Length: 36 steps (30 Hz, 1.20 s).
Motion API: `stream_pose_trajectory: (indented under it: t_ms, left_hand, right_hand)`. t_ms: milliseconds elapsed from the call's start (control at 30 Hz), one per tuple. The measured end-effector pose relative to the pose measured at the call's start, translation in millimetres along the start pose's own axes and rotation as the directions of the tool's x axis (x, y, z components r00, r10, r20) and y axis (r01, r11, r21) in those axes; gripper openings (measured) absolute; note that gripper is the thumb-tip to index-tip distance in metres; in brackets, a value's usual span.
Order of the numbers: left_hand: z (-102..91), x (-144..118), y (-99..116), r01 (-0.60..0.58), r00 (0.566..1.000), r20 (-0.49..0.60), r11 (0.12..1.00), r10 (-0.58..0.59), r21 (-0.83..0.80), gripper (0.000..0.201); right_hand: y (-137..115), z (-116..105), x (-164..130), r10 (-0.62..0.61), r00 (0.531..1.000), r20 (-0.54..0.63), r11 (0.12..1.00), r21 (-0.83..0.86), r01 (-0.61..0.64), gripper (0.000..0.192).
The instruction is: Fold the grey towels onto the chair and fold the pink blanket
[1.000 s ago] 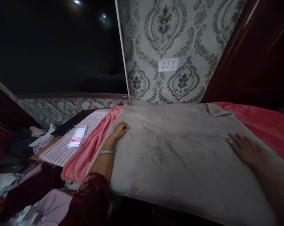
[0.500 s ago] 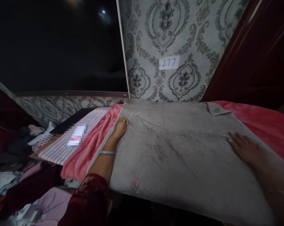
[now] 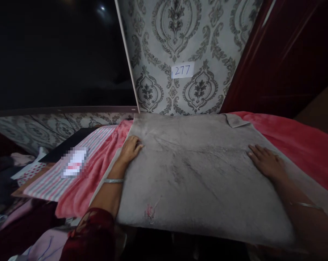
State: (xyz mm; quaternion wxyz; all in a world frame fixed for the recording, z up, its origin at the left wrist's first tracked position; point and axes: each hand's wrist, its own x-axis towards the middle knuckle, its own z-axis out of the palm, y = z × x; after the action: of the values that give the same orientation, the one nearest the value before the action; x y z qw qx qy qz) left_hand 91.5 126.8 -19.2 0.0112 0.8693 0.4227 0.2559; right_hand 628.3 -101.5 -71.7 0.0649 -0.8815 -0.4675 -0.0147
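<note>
A grey plush cloth (image 3: 196,174) is spread in front of me, with dark creases across its middle and a small pink mark near its front edge. Its far right corner is folded over. My left hand (image 3: 131,148) rests on the cloth by its left edge, thumb apart from the fingers, holding nothing. Toward the right edge, my right hand (image 3: 267,161) lies flat on the same cloth with its fingers stretched out. Both wrists carry bangles.
Pink fleece (image 3: 93,170) and a striped cloth (image 3: 46,181) lie at the left, under a blurred phone-like item (image 3: 75,162). Red fleece (image 3: 299,145) is at the right. A large screen (image 3: 60,58) and a wall with a "277" label (image 3: 182,70) stand behind.
The view has turned slightly right, so everything sits further left. My left hand's fingers have loosened from a curl and spread on the cloth. My right hand stays flat.
</note>
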Motion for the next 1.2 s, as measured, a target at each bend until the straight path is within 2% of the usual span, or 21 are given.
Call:
stream_pose_trajectory:
  t_ms: [100, 200, 267, 533, 700, 900, 967, 1100, 1200]
  left_hand:
    - [5.2, 0, 0, -0.105, 0.989, 0.107, 0.994, 0.1, 0.039, 0.023]
    - [10.2, 2, 1, -0.095, 0.976, 0.205, 0.993, 0.079, 0.069, 0.02]
    - [10.2, 2, 3, -0.094, 0.973, 0.219, 0.993, 0.076, 0.071, 0.021]
    - [5.0, 6, 2, -0.093, 0.996, 0.016, 0.995, 0.093, 0.019, 0.022]
    - [6.8, 11, 2, -0.063, 0.995, -0.063, 0.986, 0.074, 0.154, 0.017]
    - [-6.6, 7, 10, -0.052, 0.971, -0.212, 0.959, 0.115, 0.28, 0.022]
    - [-8.7, 6, 10, -0.039, 0.968, -0.226, 0.953, 0.111, 0.301, 0.024]
    - [-8.9, 9, 8, -0.047, 0.978, -0.178, 0.95, 0.106, 0.31, 0.025]
    - [-9.6, 10, 8, -0.05, 0.982, -0.16, 0.954, 0.101, 0.295, 0.024]
  right_hand:
    - [1, 1, 1, -0.004, 1.0, -0.001, 1.0, 0.008, 0.004, 0.069]
    - [3, 5, 3, 0.009, 1.0, -0.003, 1.0, 0.006, -0.009, 0.068]
    - [5, 8, 6, 0.02, 1.0, -0.021, 1.0, -0.012, -0.02, 0.066]
    - [8, 13, 10, 0.001, 0.998, -0.062, 0.999, -0.032, -0.003, 0.061]
    - [11, 16, 15, 0.006, 0.996, -0.088, 1.0, 0.002, -0.005, 0.057]
    - [19, 28, 23, -0.032, 0.984, -0.177, 0.999, 0.019, 0.036, 0.055]
    - [20, 30, 24, -0.031, 0.981, -0.193, 0.999, 0.03, 0.038, 0.054]
    - [22, 29, 25, -0.042, 0.964, -0.261, 0.992, 0.107, 0.072, 0.051]
    - [19, 21, 23, -0.086, 0.932, -0.351, 0.966, 0.2, 0.164, 0.049]
